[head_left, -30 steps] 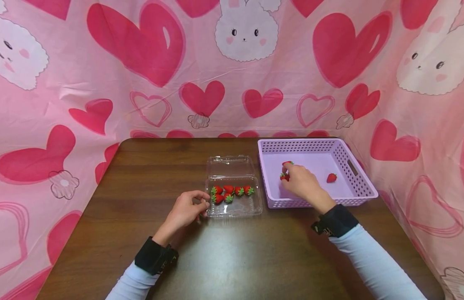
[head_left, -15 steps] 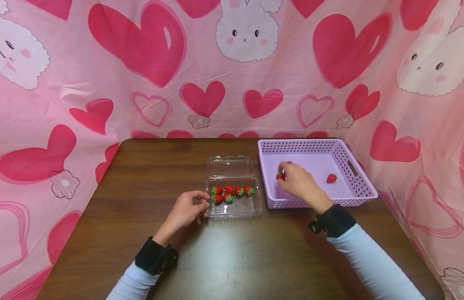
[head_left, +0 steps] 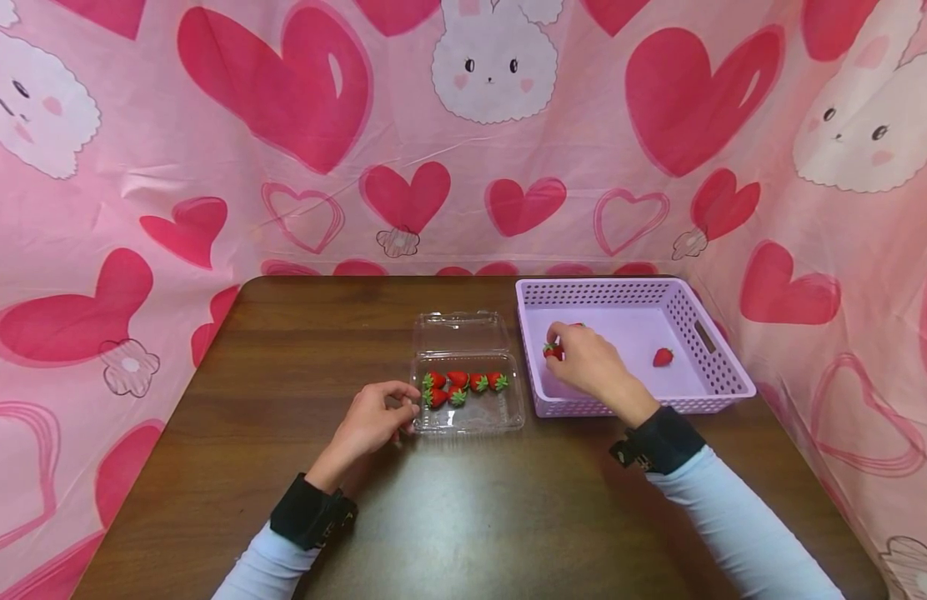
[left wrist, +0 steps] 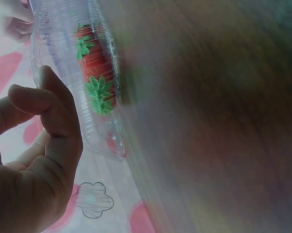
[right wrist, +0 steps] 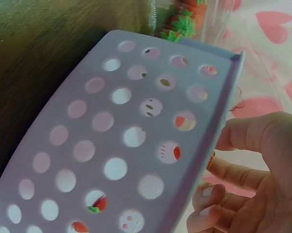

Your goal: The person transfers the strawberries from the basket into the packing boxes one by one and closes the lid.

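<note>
My left hand is at the left rim of an open clear plastic clamshell container, pinching its edge with thumb and finger. Several red strawberries with green leaves lie inside, mostly along its left and middle. Over the lilac basket, my right hand pinches a strawberry between thumb and fingers. Another strawberry is partly hidden behind that hand. A further strawberry lies at the right of the basket floor. In the right wrist view the perforated basket wall hides most of the held strawberry.
The clamshell's lid is folded back, away from me. Basket and clamshell stand side by side on a dark wooden table. A pink curtain with hearts and rabbits surrounds the table's back and sides.
My right hand has shifted left inside the basket with the strawberry in its fingers, toward the basket's left wall. The left hand and the clamshell have stayed in place.
</note>
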Available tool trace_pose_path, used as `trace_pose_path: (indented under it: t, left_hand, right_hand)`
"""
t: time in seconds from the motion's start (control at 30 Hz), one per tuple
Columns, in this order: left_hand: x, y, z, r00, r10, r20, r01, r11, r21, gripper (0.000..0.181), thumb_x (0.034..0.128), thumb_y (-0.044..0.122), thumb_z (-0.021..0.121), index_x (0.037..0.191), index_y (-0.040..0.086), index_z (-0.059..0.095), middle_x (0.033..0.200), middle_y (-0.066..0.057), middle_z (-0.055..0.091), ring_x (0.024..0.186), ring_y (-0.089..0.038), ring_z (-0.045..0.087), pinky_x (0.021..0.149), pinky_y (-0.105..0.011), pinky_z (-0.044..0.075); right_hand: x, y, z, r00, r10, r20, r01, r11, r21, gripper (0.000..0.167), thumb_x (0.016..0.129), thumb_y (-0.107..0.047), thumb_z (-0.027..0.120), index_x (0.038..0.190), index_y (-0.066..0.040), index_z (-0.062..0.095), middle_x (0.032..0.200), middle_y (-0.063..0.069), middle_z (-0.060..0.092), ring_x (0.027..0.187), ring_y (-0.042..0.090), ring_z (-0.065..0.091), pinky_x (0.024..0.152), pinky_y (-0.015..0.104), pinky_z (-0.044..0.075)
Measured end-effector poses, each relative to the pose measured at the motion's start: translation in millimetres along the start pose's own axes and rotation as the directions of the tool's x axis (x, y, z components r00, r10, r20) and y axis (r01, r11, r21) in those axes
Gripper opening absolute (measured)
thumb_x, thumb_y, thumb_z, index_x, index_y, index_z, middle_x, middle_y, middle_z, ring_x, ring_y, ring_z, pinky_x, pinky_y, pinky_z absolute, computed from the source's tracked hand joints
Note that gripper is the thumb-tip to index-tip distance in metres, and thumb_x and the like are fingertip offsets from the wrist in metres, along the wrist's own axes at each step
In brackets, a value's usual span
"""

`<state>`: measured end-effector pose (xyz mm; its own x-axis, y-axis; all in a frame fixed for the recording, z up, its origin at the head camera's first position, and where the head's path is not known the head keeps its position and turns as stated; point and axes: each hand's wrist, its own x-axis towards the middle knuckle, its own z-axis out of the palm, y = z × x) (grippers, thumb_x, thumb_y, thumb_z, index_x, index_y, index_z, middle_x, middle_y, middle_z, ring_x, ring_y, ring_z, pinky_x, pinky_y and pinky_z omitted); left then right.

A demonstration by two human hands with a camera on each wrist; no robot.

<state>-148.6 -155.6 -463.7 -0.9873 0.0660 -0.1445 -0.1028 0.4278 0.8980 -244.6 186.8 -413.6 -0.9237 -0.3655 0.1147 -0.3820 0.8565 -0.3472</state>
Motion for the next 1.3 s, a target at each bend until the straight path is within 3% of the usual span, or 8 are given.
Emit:
trace_pose_path:
  t: [0.5, 0.9, 1.3]
  left_hand:
    - [-0.2, 0.5, -0.2, 1.0, 0.001, 0.004, -0.001, 1.0, 0.003, 0.02, 0.0953, 0.002, 0.076, 0.115, 0.0, 0.074, 0.077, -0.006, 0.069, 0.063, -0.035, 0.068, 0.053, -0.042, 0.057]
    - [-0.4, 0.1, -0.3, 1.0, 0.001, 0.009, -0.001, 1.0, 0.002, 0.02, 0.0955, 0.002, 0.075, 0.115, -0.001, 0.073, 0.077, -0.006, 0.069, 0.062, -0.034, 0.068, 0.053, -0.043, 0.057]
    - [0.3, -1.4, -1.0, 1.0, 0.009, 0.014, -0.009, 1.0, 0.001, 0.02, 0.0966, 0.002, 0.075, 0.116, -0.001, 0.073, 0.078, -0.007, 0.069, 0.063, -0.033, 0.068, 0.054, -0.044, 0.058]
  right_hand:
    - [0.6, -11, -3, 0.999, -0.033, -0.02, 0.033, 0.999, -0.005, 0.017, 0.088, -0.012, 0.075, 0.102, -0.007, 0.067, 0.084, 0.008, 0.066, 0.074, 0.027, 0.061, 0.063, 0.046, 0.052]
    - [2.6, -24, -7, 0.999, -0.036, 0.014, 0.036, 0.999, 0.006, 0.023, 0.09, -0.016, 0.078, 0.109, -0.007, 0.068, 0.088, 0.008, 0.068, 0.076, 0.027, 0.061, 0.069, 0.046, 0.057]
    - [4.6, -40, -6, 0.997, -0.07, 0.018, 0.071, 0.998, -0.002, 0.023, 0.09, -0.016, 0.077, 0.109, -0.007, 0.067, 0.089, 0.01, 0.067, 0.077, 0.025, 0.06, 0.063, 0.044, 0.052]
